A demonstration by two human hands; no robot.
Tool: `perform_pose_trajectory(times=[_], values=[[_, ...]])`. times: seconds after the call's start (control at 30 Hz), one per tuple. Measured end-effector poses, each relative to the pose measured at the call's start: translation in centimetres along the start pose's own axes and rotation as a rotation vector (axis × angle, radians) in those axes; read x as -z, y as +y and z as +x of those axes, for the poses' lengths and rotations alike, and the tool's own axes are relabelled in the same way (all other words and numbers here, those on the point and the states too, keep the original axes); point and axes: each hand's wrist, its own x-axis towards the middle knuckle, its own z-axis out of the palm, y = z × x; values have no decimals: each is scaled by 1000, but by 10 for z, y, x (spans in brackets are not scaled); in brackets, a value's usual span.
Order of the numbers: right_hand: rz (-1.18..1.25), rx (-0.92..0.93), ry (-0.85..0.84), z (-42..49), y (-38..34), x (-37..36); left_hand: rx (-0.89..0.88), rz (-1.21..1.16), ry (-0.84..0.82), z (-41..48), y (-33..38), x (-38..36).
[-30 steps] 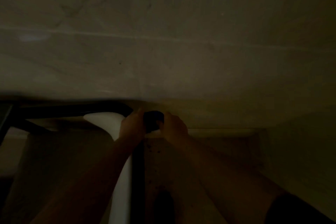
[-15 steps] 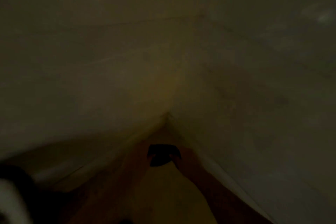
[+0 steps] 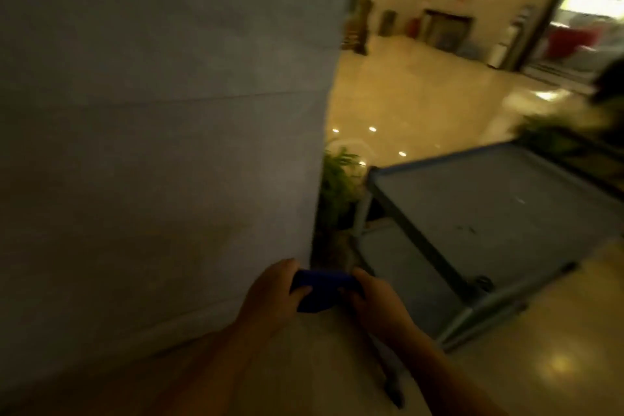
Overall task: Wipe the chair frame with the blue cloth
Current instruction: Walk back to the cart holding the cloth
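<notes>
The blue cloth [image 3: 320, 290] is bunched up low in the middle of the view, held between both hands. My left hand [image 3: 273, 297] grips its left side with the fingers curled over it. My right hand [image 3: 374, 304] grips its right side. Both hands hang in front of the corner of a grey stone pillar [image 3: 162, 145]. No chair frame shows in this view. The picture is blurred by motion.
A grey metal cart [image 3: 489, 213] with a flat top and a lower shelf stands to the right on the glossy floor [image 3: 422, 101]. Green plants [image 3: 337, 179] sit behind the pillar's corner. A lit lobby with doors lies far back.
The view has swung to the right, away from the dark wall and the black chair frame with its white seat, to the pillar corner and lobby. Both hands still hold the cloth.
</notes>
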Motion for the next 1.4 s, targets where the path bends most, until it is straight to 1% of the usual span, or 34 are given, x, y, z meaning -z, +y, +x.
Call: perform_pose_trajectory(times=[0.13, 0.23, 0.43, 0.53, 0.6, 0.7, 0.87, 0.97, 1.0, 1.07, 1.1, 1.17, 1.27, 1.33, 1.4], values=[[84, -250, 185, -41, 87, 41, -223, 15, -190, 56, 76, -66], [87, -377, 249, -68, 131, 65, -321, 4, -280, 79, 122, -106], [196, -618, 408, -94, 195, 104, -499, -54, -454, 120, 192, -177], [223, -645, 451, -86, 215, 123, -564, -71, -470, 146, 209, -196], [216, -643, 465, -69, 239, 140, -595, -88, -447, 172, 220, -216], [176, -636, 426, -36, 274, 171, -622, -87, -449, 217, 233, -246], [46, -627, 251, 14, 331, 214, -510, -62, -529, 258, 249, -287], [-45, -602, 100, 33, 358, 224, -327, -80, -668, 261, 250, -308], [-71, -584, 36, 39, 369, 224, -257, -76, -722, 263, 248, -316], [-161, -532, -124, 48, 386, 227, -172, -26, -806, 264, 247, -330], [-206, -480, -211, 54, 399, 228, -120, 12, -835, 265, 248, -337], [-255, -392, -320, 61, 409, 231, -38, 80, -887, 262, 249, -339], [-282, -206, -369, 80, 433, 233, 143, 95, -804, 260, 258, -348], [-273, -95, -376, 92, 449, 235, 274, 83, -674, 258, 271, -355], [-272, 14, -414, 101, 461, 239, 433, 84, -502, 249, 288, -358]])
